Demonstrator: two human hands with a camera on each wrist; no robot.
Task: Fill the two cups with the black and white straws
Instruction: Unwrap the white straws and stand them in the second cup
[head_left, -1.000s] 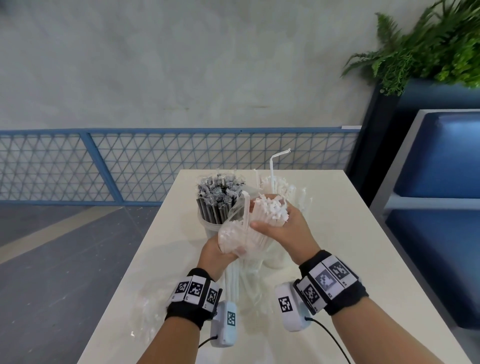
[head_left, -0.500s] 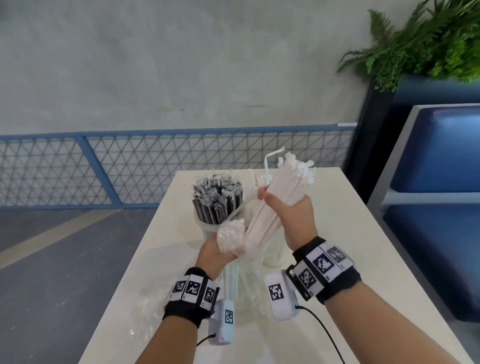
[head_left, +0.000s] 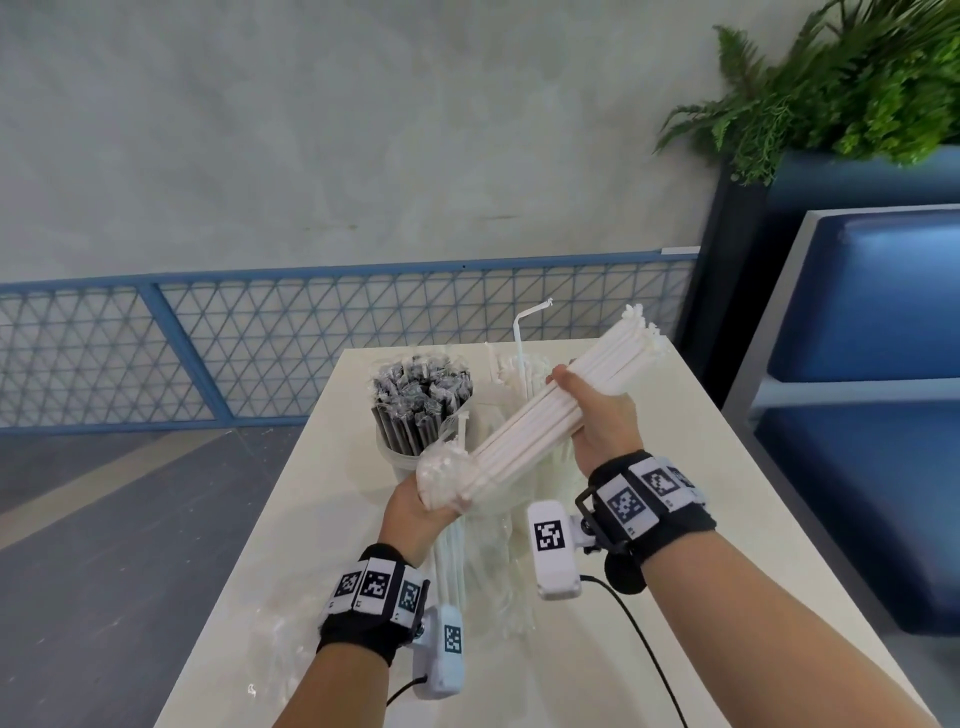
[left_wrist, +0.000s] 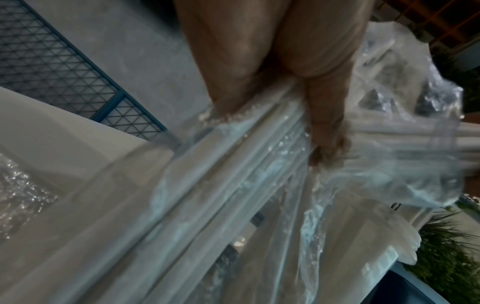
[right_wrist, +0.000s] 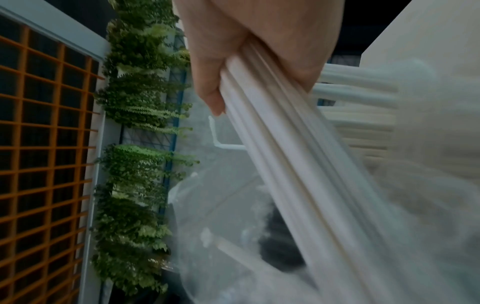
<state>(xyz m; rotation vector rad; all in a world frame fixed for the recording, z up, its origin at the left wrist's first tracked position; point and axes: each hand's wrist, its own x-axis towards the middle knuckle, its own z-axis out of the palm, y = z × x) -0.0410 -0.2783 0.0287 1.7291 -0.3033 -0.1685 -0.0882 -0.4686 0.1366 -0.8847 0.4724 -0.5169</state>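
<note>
Over the table (head_left: 675, 467), both hands grip white straws (head_left: 561, 415) (half-bagged); black straws (head_left: 421, 400) fill one cup (head_left: 389, 457).

Café seating, blue booth (head_left: 872, 291), planter (head_left: 852, 88)

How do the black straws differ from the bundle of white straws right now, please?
The black straws stand upright in a clear cup on the table; the white straws are held aloft, slanted. No hand touches the black ones; the right hand grips the white bundle while the left hand holds its plastic bag. Both look individually wrapped.
</note>
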